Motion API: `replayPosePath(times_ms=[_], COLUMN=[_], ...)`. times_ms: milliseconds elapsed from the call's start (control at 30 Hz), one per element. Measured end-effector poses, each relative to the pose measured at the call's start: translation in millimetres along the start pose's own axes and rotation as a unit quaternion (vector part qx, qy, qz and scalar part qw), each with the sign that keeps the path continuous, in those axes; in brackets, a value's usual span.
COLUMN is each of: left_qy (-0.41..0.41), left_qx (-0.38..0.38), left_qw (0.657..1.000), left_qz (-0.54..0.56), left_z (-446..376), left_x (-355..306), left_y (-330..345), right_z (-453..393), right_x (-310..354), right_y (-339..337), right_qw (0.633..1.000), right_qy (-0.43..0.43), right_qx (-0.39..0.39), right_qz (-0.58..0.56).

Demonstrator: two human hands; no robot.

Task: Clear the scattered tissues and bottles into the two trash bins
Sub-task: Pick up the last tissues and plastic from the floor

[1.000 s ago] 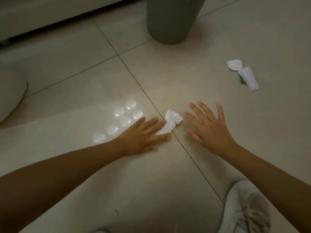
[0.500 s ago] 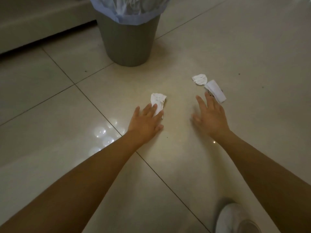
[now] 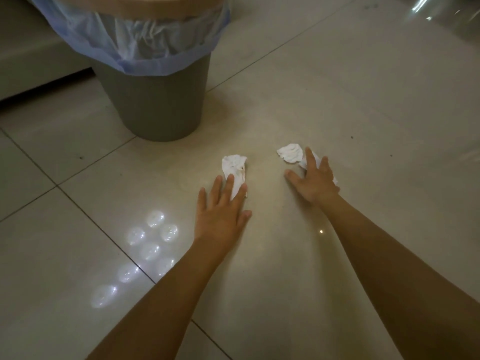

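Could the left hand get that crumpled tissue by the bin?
Probably yes: the left hand already rests straight fingers on the crumpled tissue, and nothing lies between them on the floor.

No text, label, brand, number or sign to be read anywhere, none made out on the grey trash bin point(image 3: 155, 105), none on its blue liner bag point(image 3: 145, 45), none on the white tissues point(image 3: 235, 167), none on the floor tiles point(image 3: 337, 100)

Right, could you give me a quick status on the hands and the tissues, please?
Left hand flat, fingers on left tissue. Right hand spread over right tissues. All tissues on floor, none lifted. Grey bin close ahead, path clear.
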State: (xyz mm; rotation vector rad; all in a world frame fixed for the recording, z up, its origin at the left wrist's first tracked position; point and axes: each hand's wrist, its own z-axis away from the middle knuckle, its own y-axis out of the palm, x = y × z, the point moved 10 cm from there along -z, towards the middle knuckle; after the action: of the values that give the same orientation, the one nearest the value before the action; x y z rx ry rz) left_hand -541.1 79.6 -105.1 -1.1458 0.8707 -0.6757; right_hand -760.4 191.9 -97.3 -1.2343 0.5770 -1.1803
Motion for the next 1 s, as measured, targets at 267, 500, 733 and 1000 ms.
replayPosePath(times_ms=[267,500,733,1000], left_qy=[-0.008,-0.042,-0.082,-0.184], left_qx=[-0.041,-0.188,-0.167,-0.266], left_qw=[0.998,0.98,0.982,0.943], left_qz=[0.038,0.054,0.032,0.077], left_z=[-2.5,3.5,58.4,193.1], left_x=[6.9,54.0,101.0,188.7], left_y=[-10.5,-52.7,-64.3,-133.5], right_z=[-29.0,42.0,131.7,240.6], right_x=[59.1,145.8,172.8,216.1], right_y=[16.2,19.8,45.0,65.5], right_qw=[0.993,0.951,0.917,0.891], right_qy=[-0.105,-0.292,-0.386,-0.446], right_qx=[0.017,-0.102,-0.1,-0.008], right_qz=[0.045,0.002,-0.002,-0.088])
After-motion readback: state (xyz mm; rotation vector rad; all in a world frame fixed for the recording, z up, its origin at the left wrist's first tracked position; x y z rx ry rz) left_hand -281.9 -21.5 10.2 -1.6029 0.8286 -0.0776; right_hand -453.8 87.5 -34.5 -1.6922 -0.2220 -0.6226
